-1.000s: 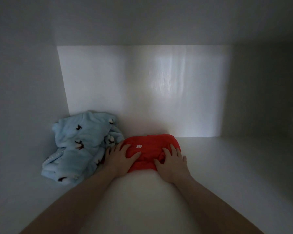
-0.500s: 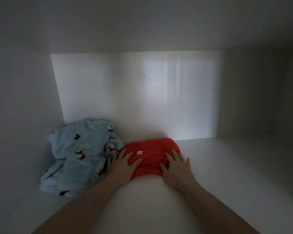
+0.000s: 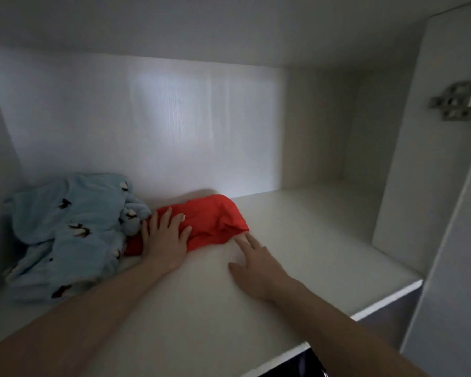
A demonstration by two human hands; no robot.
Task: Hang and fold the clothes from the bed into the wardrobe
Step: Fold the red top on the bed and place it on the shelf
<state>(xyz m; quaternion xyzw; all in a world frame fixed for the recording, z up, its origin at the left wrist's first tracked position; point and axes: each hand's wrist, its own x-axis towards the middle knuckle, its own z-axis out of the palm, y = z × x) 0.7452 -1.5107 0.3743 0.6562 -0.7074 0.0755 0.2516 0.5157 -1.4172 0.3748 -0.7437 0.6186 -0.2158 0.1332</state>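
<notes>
Shelf (image 3: pixel 324 240) — red garment (image 3: pixel 215 219), blue fleece (image 3: pixel 65 229) | L hand (image 3: pixel 165 238) fingers flat on red | R hand (image 3: pixel 256 265) fingers relaxed, tips touching red

fleece garment (image 3: pixel 65 229) left on shelf (image 3: pixel 310 240); folded garment (image 3: pixel 215 221) just right, touching; hinge plate (image 3: pixel 457 100) far right

A white wood-grain wardrobe shelf (image 3: pixel 297 240) carries two garments, both toward its left rear. A folded red cloth garment (image 3: pixel 215 219) lies flat on the board near the back panel. Touching the red garment's left end is a crumpled pale blue fleece garment with small dark bird prints (image 3: pixel 65 229), heaped in the left corner. Right of the red garment the board shows bare white surface up to the side wall.
</notes>
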